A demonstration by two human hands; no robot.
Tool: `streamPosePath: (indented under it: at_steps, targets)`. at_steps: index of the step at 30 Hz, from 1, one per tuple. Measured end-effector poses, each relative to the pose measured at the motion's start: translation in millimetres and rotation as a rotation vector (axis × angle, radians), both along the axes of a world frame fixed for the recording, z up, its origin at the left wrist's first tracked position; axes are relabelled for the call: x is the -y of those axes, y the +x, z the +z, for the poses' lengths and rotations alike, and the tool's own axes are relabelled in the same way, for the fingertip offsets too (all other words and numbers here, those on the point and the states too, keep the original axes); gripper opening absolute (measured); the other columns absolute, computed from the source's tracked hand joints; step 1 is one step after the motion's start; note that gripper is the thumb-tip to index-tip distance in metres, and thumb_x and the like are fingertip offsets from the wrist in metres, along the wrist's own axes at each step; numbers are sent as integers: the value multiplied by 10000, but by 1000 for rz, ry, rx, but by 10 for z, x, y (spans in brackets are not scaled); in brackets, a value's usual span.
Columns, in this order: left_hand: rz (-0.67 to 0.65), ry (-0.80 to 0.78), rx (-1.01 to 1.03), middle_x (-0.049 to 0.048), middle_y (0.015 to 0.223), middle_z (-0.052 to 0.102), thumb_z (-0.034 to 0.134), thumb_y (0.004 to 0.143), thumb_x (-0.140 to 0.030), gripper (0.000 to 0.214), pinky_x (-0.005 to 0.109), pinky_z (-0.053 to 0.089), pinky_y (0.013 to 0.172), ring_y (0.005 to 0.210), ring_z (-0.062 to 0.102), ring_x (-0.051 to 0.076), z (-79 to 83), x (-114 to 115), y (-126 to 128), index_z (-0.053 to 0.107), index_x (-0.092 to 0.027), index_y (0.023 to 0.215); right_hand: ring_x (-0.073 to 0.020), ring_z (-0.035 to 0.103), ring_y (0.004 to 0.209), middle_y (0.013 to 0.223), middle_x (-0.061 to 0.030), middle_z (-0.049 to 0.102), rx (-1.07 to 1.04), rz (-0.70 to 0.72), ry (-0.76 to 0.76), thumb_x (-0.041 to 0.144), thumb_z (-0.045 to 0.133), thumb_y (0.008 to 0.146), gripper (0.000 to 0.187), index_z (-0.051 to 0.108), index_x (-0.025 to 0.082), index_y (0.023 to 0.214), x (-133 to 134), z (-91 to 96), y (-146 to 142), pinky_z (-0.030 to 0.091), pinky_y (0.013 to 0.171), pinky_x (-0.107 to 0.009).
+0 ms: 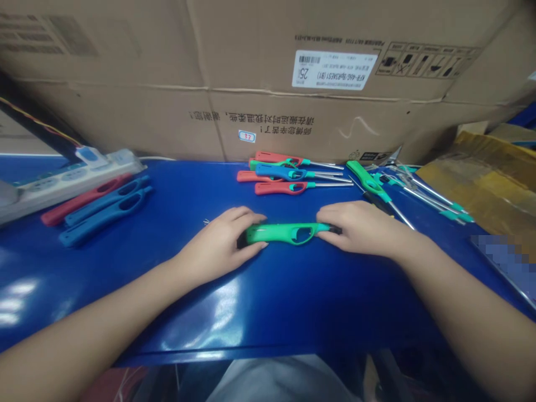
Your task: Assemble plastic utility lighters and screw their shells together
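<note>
A cardboard panel (146, 111) is set along the far edge of the blue worktop (293, 301). Toward the far left corner, a white power strip (46, 192) is placed, with one red handle (84, 200) and two blue handles (94, 207) laid beside it. Lighters (278, 172) are heaped at the far edge's middle. Over the worktop's centre, the left hand's (226, 237) grip is wrapped round a green lighter's (274, 233) rear end; its teal front end is pinched by the right hand (360, 226).
</note>
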State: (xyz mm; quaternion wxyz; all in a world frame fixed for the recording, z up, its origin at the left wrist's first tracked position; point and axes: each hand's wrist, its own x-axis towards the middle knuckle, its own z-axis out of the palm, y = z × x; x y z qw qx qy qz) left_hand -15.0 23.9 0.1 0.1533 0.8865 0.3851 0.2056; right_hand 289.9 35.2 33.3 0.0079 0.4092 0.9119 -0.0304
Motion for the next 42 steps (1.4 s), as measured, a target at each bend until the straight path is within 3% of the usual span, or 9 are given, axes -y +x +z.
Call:
streamPosePath:
  at_steps: [8,12,14,17,21,25,31,37,42]
  targets:
    - [4,7,-2,90,1175,672,629,958,-390,348,434,543,959,1067,635,258,4,-21,-10,686,-183,1232,-168,598,714,800,-18,681,-218,-55,-51,553,615,923,352,650,218,820,-83,158,170,387,645,-278]
    - [-7,22,0,91,1179,678,627,959,-398,350,435,546,961,1073,635,260,2,5,-5,686,-183,1229,-231,644,792,885,-53,719,-79,-401,174,547,527,936,351,664,230,871,-144,251,369,402,671,-325]
    - [-9,31,-2,93,1183,680,608,977,-396,340,438,548,961,1079,635,260,-7,9,-8,685,-180,1227,-281,656,859,986,-91,720,77,-617,149,541,506,919,356,657,226,987,-203,227,527,402,650,-343]
    - [-21,28,6,92,1174,675,594,997,-415,348,430,553,951,1069,640,253,-26,6,-5,685,-180,1237,-272,669,858,1022,-97,705,159,-670,-40,551,590,839,408,637,214,1062,-305,135,755,458,679,-345]
    - [-50,-3,20,83,1142,666,614,990,-427,343,420,556,941,1059,647,250,-32,8,15,693,-202,1238,-328,665,965,1112,-161,687,205,-749,-58,534,594,829,462,594,176,1120,-391,59,895,474,712,-371]
    - [-50,-34,22,85,1141,661,630,983,-427,337,425,559,925,1049,645,251,-22,32,40,689,-208,1232,-342,674,930,1095,-189,707,233,-816,-104,523,582,844,459,601,160,1124,-396,73,885,457,662,-371]
    - [-26,-27,43,99,1185,663,608,990,-380,316,444,548,974,1087,634,257,-11,67,59,672,-196,1239,-313,673,789,882,-149,731,199,-810,-147,491,624,831,295,659,199,811,-361,129,811,434,634,-368]
    - [-54,-25,78,119,1195,669,609,948,-263,337,421,542,1010,1116,628,249,14,114,52,651,-136,1258,-318,646,810,952,-203,713,-68,-877,63,441,534,918,310,631,163,1015,-286,290,664,427,666,-401]
    - [-93,-36,90,127,1174,670,583,948,-225,356,412,544,1001,1106,616,248,13,161,76,640,-118,1283,-206,582,667,835,-80,685,-413,-825,174,462,577,924,306,654,213,1084,-156,244,265,430,633,-344]
